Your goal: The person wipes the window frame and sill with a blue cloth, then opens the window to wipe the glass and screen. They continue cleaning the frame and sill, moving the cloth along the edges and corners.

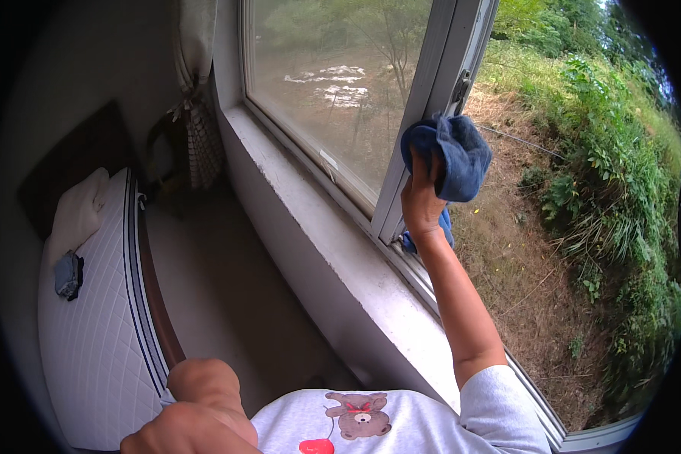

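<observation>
My right hand [423, 198] is raised and closed around a blue cloth [466, 162], which it presses against the upright edge of the sliding window sash [414, 113]. Part of the cloth hangs below the hand, close to the lower corner of the sash. Just above the cloth, a latch [462, 85] sits on the frame. At the picture's bottom left, my left arm [204, 391] is bent towards me; the hand at its end cannot be made out clearly.
A pale windowsill [329, 232] with chipped edges runs below the window. Right of the sash the window stands open onto a slope with plants [601, 170]. To the left are a mattress [96, 340] with a pillow [79, 210] and folded cloth [68, 275], and a tied curtain [196, 102].
</observation>
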The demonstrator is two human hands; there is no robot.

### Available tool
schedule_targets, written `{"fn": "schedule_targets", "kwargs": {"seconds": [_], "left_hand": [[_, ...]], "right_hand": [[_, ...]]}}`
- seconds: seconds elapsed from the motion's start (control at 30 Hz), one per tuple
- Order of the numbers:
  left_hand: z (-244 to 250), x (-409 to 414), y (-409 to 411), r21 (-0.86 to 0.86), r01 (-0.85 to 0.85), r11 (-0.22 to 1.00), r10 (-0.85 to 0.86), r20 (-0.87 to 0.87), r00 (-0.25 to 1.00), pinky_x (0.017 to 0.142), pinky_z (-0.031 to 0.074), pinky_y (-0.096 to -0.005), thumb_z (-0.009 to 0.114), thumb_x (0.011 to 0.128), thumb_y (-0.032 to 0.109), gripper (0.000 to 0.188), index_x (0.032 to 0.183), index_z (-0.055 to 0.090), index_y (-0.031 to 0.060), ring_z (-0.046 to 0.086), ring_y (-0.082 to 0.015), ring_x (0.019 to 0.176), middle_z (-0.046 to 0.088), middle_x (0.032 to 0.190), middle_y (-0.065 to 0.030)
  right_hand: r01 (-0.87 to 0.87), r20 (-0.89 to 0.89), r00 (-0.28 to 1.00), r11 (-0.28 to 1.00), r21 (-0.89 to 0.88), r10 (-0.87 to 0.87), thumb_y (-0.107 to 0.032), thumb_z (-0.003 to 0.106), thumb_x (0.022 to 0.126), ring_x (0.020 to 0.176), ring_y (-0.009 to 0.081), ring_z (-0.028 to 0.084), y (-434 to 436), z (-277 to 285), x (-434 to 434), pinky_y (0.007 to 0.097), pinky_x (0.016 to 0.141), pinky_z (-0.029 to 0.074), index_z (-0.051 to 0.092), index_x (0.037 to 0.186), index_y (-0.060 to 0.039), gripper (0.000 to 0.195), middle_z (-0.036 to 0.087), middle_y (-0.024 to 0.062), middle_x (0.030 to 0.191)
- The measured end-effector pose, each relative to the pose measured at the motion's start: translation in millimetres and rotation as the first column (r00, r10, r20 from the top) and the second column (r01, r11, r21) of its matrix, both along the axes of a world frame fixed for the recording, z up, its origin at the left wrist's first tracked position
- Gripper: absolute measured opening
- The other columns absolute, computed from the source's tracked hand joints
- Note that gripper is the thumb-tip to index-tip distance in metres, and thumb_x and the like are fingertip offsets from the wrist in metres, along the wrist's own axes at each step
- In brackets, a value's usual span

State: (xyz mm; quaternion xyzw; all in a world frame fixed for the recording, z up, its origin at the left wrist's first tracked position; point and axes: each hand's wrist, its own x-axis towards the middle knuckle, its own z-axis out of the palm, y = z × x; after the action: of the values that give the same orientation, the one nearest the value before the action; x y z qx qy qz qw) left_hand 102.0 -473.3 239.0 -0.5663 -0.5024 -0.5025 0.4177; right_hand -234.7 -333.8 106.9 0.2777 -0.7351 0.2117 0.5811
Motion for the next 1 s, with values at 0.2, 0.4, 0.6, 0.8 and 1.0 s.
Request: {"fn": "schedule_targets", "kwargs": {"seconds": [0.2,0.4,0.6,0.8,1.0], "left_hand": [[-48.9,-25.0,-1.8,0.246,-0.237,0.94,0.183,0.221,0.958,0.04,0.036,-0.0241,0.054,0.096,0.013,0.022,0.115,0.047,0.0028,0.038,-0.0103,0.04,0.044,0.054,-0.0011],[-218.3,-128.0,3.7,0.123,-0.594,0.795,0.124,0.926,0.357,0.058,0.048,-0.0269,0.059,0.094,0.023,0.026,0.117,0.056,0.0107,0.053,-0.0119,0.061,0.057,0.078,-0.0004],[-282.6,-142.2,20.7,0.328,-0.416,0.848,-0.434,0.88,-0.192,0.072,0.052,-0.0472,0.063,0.087,0.05,0.054,0.126,0.05,0.015,0.058,-0.0229,0.097,0.059,0.11,-0.0042],[-302.9,-166.4,11.3,0.779,-0.204,0.593,-0.795,0.606,0.006,0.093,0.047,-0.0361,0.055,0.093,0.047,0.047,0.124,0.056,0.0121,0.058,-0.0212,0.106,0.062,0.118,-0.0059],[-259.6,-121.9,-10.9,0.798,-0.443,0.409,-0.886,0.464,0.018,0.105,0.037,-0.0378,0.047,0.099,0.039,0.039,0.123,0.054,0.0096,0.05,-0.0228,0.117,0.057,0.123,-0.0051]], "right_hand": [[-0.336,0.357,0.888,0.939,0.07,0.29,0.006,0.057,0.074,0.114,0.0425,0.05,7.6,-113.5,23.2,0.0506,0.099,0.038,0.064,0.116,-0.0126,0.046,0.058,0.0199,0.117],[-0.453,0.795,0.605,0.8,0.393,-0.048,-0.012,0.063,0.072,0.104,0.0301,0.057,24.5,-107.0,55.8,0.0402,0.085,0.052,0.07,0.109,-0.0212,0.04,0.063,0.0102,0.107],[-0.73,0.746,0.534,0.662,0.17,0.398,-0.005,0.063,0.071,0.111,0.0357,0.055,-6.8,-44.2,99.5,0.0423,0.09,0.048,0.051,0.134,-0.0165,0.065,0.056,0.0158,0.116],[-0.882,0.954,0.061,0.463,-0.087,0.293,-0.022,0.067,0.087,0.104,0.0356,0.06,-2.7,-32.5,108.3,0.041,0.091,0.047,0.028,0.147,-0.0164,0.072,0.053,0.0166,0.133],[-0.481,0.33,0.752,0.818,-0.316,0.57,-0.02,0.07,0.086,0.111,0.0259,0.06,31.7,64.9,48.7,0.0354,0.085,0.053,0.049,0.132,-0.0039,0.054,0.06,0.0155,0.124]]}}
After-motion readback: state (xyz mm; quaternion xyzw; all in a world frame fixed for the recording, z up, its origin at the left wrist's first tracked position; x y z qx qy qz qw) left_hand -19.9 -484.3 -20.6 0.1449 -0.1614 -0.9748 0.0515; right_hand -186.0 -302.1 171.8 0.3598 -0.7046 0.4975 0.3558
